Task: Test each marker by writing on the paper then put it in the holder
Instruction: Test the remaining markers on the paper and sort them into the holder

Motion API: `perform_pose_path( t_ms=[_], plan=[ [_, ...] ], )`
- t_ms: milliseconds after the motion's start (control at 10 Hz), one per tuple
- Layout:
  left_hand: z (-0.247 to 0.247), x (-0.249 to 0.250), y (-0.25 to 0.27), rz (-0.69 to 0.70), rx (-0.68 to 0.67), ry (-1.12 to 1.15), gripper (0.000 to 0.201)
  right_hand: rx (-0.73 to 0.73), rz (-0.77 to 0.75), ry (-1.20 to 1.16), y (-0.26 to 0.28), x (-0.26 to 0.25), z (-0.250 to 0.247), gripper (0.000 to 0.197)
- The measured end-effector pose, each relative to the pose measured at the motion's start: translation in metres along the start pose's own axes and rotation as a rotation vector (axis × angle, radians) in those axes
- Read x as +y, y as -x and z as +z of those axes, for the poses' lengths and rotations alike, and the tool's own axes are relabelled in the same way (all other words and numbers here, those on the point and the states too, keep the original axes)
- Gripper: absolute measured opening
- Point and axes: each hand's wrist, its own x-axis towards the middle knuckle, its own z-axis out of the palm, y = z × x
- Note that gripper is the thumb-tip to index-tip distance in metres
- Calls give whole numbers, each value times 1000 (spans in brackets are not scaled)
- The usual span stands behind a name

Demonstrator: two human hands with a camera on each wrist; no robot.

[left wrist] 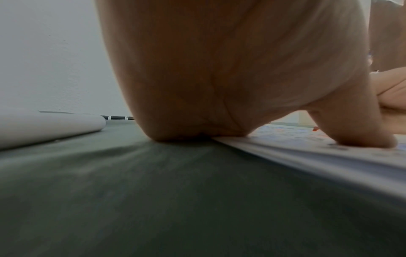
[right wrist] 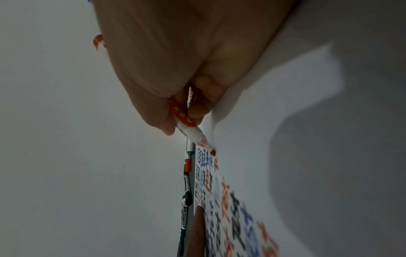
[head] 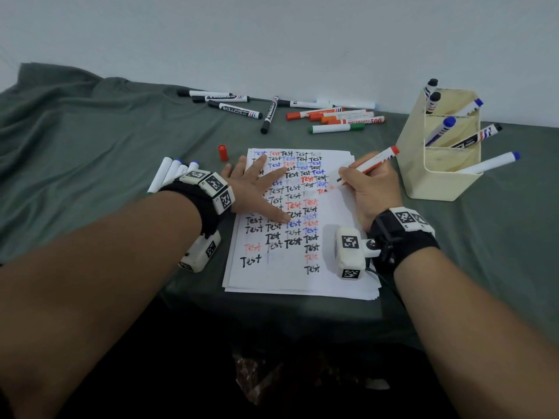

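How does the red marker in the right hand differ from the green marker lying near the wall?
The red marker is uncapped and gripped at a slant by the right hand, tip at the paper; the green marker is capped and lies flat and untouched on the cloth. Their end colours differ, red against green. Both have white barrels.
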Motion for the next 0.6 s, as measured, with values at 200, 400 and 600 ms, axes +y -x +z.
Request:
perform_pose_path(
  t_ms=[200, 400, 600],
  plan=[
    [0, -1, -1, 2, 4, 3, 131, 1, 4, 12, 1, -2, 0, 18],
    [0, 0, -1, 2, 4, -4, 133, 22, 26, -19, 3, -2, 0, 15],
    [0, -1, -1, 0, 2, -1, 132, 36, 1, -55, 0, 1, 0, 12]
  ],
)
